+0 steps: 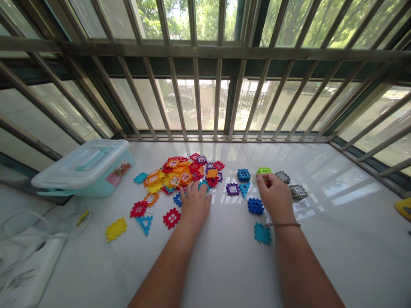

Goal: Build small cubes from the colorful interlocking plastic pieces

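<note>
My left hand (195,204) lies palm down at the near edge of a mixed pile of plastic building tiles (175,175), its fingers apart on or just above a few blue ones. My right hand (275,194) is closed, fingertips pressed together beside a green tile stack (263,170); whatever they may pinch is hidden. Around this hand are a blue stack (243,175), a purple window tile (233,189), a blue triangle tile (244,189), a darker blue stack (255,206) and a light blue square tile (262,233). Grey tiles (298,191) sit to its right, partly covered.
A lidded teal storage box (86,169) stands at the left. A white power strip (34,269) with cables is at the lower left. Loose yellow (116,229) and red tiles (171,218) lie nearer me. Metal window bars (199,98) rise behind the white surface. A yellow object (403,208) shows far right.
</note>
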The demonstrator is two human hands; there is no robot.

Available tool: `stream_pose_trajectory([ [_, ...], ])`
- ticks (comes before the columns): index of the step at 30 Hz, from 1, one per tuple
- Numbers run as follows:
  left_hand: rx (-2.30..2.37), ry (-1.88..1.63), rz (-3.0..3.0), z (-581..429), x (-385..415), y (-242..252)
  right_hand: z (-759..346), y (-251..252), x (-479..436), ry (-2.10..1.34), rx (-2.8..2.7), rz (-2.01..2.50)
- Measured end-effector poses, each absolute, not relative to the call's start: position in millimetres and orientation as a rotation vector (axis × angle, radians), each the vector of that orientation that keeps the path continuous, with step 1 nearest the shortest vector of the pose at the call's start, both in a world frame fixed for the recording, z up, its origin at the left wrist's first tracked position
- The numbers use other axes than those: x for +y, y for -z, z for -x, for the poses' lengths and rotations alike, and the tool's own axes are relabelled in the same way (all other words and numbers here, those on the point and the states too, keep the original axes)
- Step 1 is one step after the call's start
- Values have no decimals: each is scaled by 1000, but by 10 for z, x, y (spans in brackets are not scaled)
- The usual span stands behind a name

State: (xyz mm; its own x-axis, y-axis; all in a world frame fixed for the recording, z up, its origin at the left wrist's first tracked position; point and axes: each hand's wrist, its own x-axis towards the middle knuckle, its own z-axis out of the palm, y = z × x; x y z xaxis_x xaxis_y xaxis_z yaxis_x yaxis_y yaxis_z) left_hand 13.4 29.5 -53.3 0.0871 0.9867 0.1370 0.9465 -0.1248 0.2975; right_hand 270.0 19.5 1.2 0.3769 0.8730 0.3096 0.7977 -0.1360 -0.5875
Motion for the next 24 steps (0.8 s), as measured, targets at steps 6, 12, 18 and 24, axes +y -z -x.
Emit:
stream_pose_trajectory([
  [6,1977,-541,-2212,-109,298,483,-2829,22,220,-118,-1144,1867],
  [12,1901,-742,-2207,-84,327,497,-2796,22,225,-135,-1115,1865],
  [18,1609,-868,-2273,-108,320,483,-2832,44,224,-132,-1250,1912],
  [24,1424,-732,-2308,-161,263,447,-2788,39,213,-121,-1297,1941],
])
